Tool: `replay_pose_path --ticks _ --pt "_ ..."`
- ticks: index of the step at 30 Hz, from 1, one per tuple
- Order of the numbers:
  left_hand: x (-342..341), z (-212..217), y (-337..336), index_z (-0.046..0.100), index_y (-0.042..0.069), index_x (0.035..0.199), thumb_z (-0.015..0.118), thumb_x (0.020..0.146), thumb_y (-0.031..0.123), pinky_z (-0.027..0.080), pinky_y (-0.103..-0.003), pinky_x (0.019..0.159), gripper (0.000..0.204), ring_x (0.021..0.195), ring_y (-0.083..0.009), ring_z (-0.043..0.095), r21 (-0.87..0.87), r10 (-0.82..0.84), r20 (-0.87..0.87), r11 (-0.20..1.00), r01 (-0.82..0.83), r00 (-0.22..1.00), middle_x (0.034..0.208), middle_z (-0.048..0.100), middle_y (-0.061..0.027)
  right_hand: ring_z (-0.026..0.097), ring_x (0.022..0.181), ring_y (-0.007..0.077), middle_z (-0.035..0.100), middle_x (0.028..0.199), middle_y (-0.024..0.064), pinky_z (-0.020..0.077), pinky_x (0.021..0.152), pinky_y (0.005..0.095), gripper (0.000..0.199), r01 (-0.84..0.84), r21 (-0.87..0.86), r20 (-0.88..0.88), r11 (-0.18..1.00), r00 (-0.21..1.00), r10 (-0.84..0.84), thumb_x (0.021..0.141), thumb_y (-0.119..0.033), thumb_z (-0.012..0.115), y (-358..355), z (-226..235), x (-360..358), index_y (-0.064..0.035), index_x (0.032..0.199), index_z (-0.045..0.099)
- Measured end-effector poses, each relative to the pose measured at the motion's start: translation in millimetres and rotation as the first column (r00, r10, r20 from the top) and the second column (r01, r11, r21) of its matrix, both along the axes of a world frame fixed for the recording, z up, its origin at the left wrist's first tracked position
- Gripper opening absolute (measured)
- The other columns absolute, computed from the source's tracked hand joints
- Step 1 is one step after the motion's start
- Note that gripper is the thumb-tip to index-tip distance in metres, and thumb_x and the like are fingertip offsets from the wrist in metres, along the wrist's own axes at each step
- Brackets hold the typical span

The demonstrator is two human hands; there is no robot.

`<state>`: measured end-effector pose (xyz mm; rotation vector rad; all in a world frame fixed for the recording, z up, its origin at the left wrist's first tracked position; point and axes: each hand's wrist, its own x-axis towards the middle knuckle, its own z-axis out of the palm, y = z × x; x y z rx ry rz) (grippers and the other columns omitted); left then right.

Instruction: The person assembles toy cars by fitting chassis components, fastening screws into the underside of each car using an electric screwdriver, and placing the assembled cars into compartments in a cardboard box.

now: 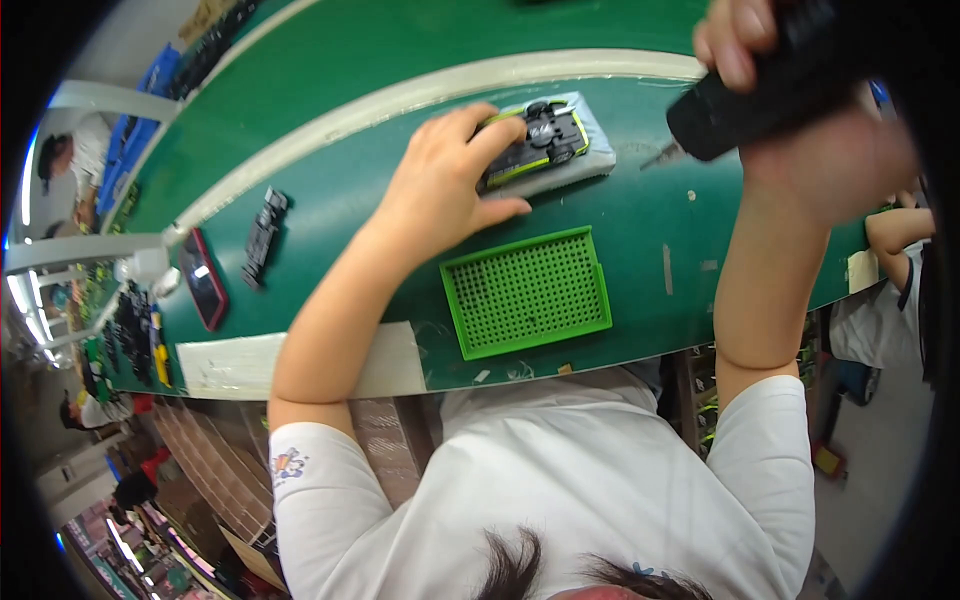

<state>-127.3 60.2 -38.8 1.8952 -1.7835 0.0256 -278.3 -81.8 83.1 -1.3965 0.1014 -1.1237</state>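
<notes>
A toy car point(545, 135) with a black underside and yellow-green edges lies upside down on a pale, wrapped pad point(597, 150). My left hand point(445, 165) curves over its left end, fingers holding it against the pad. The left thumb sticks out beside the pad's near edge. Up at the right, my right hand point(825, 170) grips a thick black handheld tool point(715, 115), which looks like a power screwdriver. Its thin tip point(660, 157) points left toward the pad, apart from the car. Motion blurs part of the right hand.
A green perforated tray point(448, 300) sits near the table's front edge. To the left lie a black car chassis part point(265, 235) and a red-edged phone point(204, 280). A pale raised strip point(400, 95) curves across the green table point(350, 150). Other people point(895, 280) sit at both sides.
</notes>
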Motion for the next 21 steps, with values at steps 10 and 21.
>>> replay_pose_path --ticks 10,21 --pt "16.5 -16.9 4.4 0.056 0.008 0.111 0.08 0.06 0.011 0.045 -0.039 0.091 0.056 0.107 -0.0327 0.054 -0.095 -0.055 -0.068 0.994 0.049 0.996 0.116 0.057 -0.0105 0.056 0.061 0.0161 0.056 0.078 0.0075 0.0452 0.058 0.0297 0.104 -0.518 -0.068 0.048 0.853 0.852 0.522 0.055 -0.095 0.042 18.0 -92.2 -28.9 -0.0027 0.103 0.048" --pt "16.7 -17.2 4.1 0.055 0.01 0.113 0.08 0.062 0.012 0.044 -0.038 0.092 0.056 0.109 -0.0326 0.052 -0.07 -0.052 -0.083 0.997 0.046 0.995 0.118 0.056 -0.0102 0.058 0.064 0.0183 0.057 0.082 0.0103 0.0468 0.062 0.0318 0.101 -0.563 -0.097 -0.027 0.821 0.826 0.564 0.06 -0.092 0.046 17.6 -104.7 -23.8 -0.0011 0.106 0.047"
